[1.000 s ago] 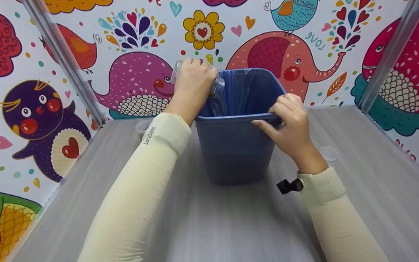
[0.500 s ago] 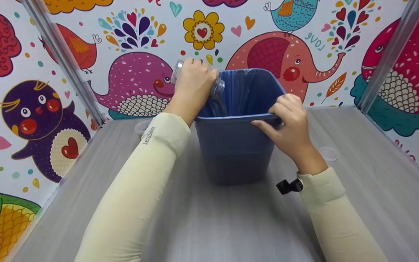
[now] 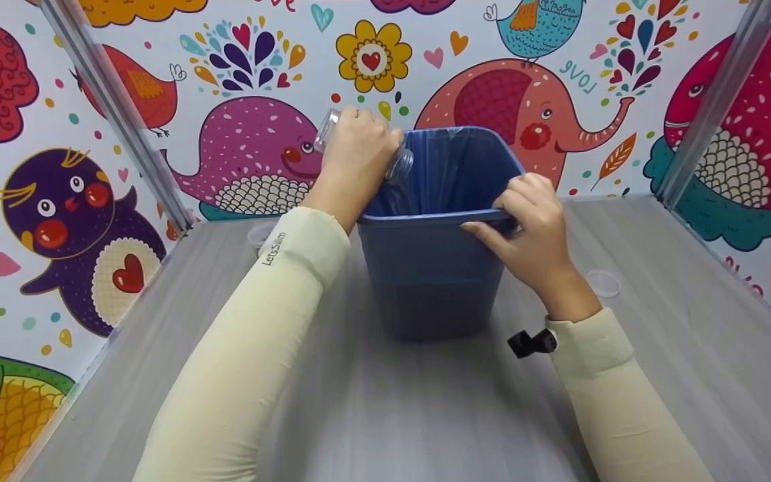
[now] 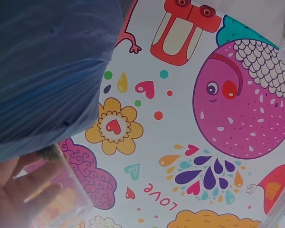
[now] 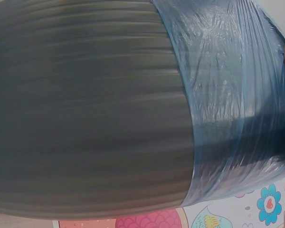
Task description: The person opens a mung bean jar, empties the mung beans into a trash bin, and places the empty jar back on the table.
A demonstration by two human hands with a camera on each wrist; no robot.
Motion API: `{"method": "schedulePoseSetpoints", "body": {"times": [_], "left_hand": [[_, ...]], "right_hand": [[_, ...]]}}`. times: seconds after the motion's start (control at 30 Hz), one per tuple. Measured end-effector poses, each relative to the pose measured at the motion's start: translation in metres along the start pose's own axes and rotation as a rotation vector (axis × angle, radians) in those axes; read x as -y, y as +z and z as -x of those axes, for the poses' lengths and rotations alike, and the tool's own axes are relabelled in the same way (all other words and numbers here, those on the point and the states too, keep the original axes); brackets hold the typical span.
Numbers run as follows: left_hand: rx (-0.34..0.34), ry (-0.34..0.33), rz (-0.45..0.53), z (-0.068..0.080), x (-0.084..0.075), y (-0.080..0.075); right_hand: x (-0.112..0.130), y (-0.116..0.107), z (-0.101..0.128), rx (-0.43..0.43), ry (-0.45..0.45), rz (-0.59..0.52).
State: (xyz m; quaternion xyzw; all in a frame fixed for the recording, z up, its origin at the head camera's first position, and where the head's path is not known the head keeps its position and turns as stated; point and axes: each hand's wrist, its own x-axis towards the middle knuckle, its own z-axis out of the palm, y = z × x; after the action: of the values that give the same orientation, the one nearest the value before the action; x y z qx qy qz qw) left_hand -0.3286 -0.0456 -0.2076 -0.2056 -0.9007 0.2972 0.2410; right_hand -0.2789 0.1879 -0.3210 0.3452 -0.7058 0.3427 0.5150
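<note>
My left hand [image 3: 359, 150] grips a clear plastic jar [image 3: 326, 130] at the bin's left rim. The jar is tipped, base up to the left, with its threaded mouth leaning over the opening. In the left wrist view a small dark greenish mass [image 4: 50, 153] shows inside the jar near the fingers. A blue waste bin [image 3: 432, 281] stands upright, lined with a thin blue bag [image 3: 449, 157] folded over its rim. At the front right corner my right hand [image 3: 534, 227] holds the rim, thumb outside and fingers over the top. The bin's bottom inside is hidden.
Behind the left forearm stands a clear container [image 3: 260, 234], partly covered by the sleeve. A clear round lid [image 3: 603, 284] lies on the grey table [image 3: 707, 348] right of the bin. A printed cartoon wall [image 3: 372, 60] closes off the back.
</note>
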Motion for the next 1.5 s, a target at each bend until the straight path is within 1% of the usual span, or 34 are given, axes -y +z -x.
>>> {"method": "schedulePoseSetpoints", "body": {"times": [0.4, 0.8, 1.1, 1.37, 1.5], "left_hand": [[-0.032, 0.031, -0.048, 0.0012, -0.0007, -0.0013], [-0.052, 0.067, -0.064, -0.0007, -0.0015, -0.0027], [-0.083, 0.137, -0.164, -0.0013, -0.002, -0.0053], [-0.08, 0.164, -0.241, -0.0019, -0.0027, -0.0058], [-0.102, 0.208, -0.284, -0.0028, -0.0031, -0.0063]], "right_hand": [[0.0006, -0.0002, -0.0005, 0.002, -0.002, 0.002], [-0.0001, -0.0004, -0.0001, -0.002, -0.001, 0.004], [-0.0003, -0.0004, -0.0001, 0.001, 0.003, 0.007], [-0.0001, -0.0001, 0.0002, 0.0, -0.004, 0.0], [0.0, 0.0, -0.0002, -0.001, -0.006, -0.001]]}}
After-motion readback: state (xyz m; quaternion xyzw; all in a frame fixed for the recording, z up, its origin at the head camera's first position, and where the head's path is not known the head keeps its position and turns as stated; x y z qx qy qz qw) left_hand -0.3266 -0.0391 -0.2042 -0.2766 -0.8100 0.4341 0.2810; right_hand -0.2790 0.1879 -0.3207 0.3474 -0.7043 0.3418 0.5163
